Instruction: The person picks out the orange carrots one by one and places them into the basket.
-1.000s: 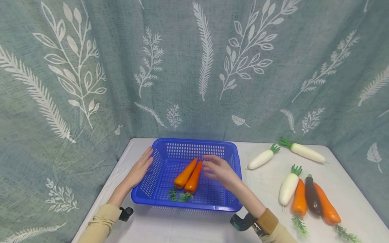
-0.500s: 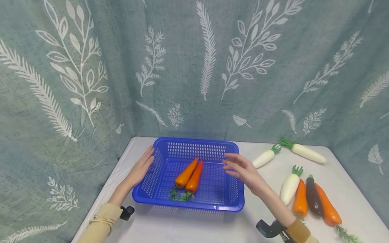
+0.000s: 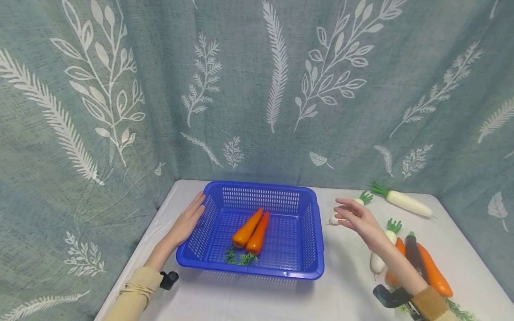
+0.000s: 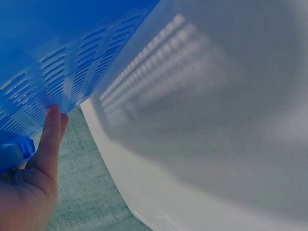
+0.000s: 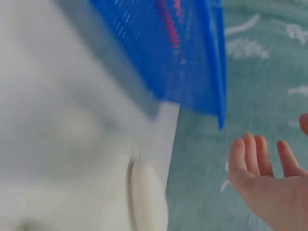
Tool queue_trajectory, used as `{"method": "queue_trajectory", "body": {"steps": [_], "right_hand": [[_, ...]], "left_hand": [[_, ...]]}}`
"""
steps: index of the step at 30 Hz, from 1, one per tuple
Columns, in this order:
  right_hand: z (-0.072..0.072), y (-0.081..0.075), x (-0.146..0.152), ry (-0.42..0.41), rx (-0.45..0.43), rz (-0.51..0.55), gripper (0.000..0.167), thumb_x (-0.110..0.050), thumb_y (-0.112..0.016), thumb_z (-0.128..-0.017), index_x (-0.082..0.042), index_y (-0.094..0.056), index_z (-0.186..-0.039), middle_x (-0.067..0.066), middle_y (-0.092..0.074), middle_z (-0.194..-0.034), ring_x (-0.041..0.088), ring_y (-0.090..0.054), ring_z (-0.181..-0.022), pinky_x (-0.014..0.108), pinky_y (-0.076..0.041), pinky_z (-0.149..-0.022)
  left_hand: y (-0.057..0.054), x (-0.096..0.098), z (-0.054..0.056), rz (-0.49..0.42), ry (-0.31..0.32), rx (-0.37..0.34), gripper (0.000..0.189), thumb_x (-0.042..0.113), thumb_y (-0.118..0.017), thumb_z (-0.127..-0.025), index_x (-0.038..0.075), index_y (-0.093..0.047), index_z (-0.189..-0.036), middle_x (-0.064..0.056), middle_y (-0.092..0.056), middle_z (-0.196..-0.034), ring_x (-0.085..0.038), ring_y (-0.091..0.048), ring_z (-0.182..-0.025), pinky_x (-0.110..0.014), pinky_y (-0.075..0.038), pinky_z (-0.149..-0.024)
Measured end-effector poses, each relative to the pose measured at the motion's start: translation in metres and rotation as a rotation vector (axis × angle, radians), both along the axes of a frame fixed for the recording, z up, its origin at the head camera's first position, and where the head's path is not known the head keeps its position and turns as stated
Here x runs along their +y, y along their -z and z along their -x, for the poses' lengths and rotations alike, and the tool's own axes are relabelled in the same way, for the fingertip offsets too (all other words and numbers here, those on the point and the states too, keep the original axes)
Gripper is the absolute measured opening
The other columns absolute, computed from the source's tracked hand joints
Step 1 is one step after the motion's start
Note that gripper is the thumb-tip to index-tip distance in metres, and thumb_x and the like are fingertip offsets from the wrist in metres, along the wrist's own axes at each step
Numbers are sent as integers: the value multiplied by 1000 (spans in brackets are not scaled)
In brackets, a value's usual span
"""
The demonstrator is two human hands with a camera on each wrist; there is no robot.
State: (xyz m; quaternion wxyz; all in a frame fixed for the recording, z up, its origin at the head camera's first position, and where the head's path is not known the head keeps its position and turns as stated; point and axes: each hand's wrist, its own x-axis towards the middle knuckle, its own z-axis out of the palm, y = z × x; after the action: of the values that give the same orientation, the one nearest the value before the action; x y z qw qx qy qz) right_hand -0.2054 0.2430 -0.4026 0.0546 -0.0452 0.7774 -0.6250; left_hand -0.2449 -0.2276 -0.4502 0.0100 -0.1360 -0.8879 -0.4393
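Note:
Two orange carrots (image 3: 257,235) with green tops lie side by side in the blue plastic basket (image 3: 250,273). Straight fingers of my left hand (image 3: 186,226) rest along the basket's left side; in the left wrist view the fingertips (image 4: 53,113) touch its slotted wall. My right hand (image 3: 363,223) hangs in the air right of the basket, holding nothing, its fingers loosely bent. It partly covers a white radish (image 3: 334,218) in the head view. That radish (image 5: 148,197) shows below the basket in the right wrist view.
Another white radish (image 3: 409,203) lies at the back right. A third radish (image 3: 377,263), a dark eggplant (image 3: 413,252) and two more carrots lie at the right, partly behind my right forearm. A patterned green curtain (image 3: 249,89) hangs behind the white table (image 3: 241,303).
My right hand has moved right, from above the basket to over the nearest radish. The left hand stays at the basket's side, and the carrots inside lie as before.

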Motion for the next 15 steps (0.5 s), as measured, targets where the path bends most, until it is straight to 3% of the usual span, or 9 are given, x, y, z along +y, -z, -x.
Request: {"method": "queue_trajectory", "body": {"steps": [5,15], "right_hand": [[3,0,35,-41,-68,-125,60,-25,-56,-101,8,-33,-146,28,-49,-131,9,-60,-105,28,-52,-94],[-1,11,94,-97,-181,-351,61,-25,-54,-101,17,-34,-140,35,-49,-134,49,-49,-122,52,-48,-97]], "left_hand": [[1,0,0,-4,-1,-6,54,22,-28,-108,-9,-19,-151,-24,-11,-159,-42,-9,-146,-57,-10,-117],[2,-2,0,-8,8,2,56,26,-28,-109,-9,-20,-151,-24,-11,-159,-42,-9,-146,-58,-11,-117]]}}
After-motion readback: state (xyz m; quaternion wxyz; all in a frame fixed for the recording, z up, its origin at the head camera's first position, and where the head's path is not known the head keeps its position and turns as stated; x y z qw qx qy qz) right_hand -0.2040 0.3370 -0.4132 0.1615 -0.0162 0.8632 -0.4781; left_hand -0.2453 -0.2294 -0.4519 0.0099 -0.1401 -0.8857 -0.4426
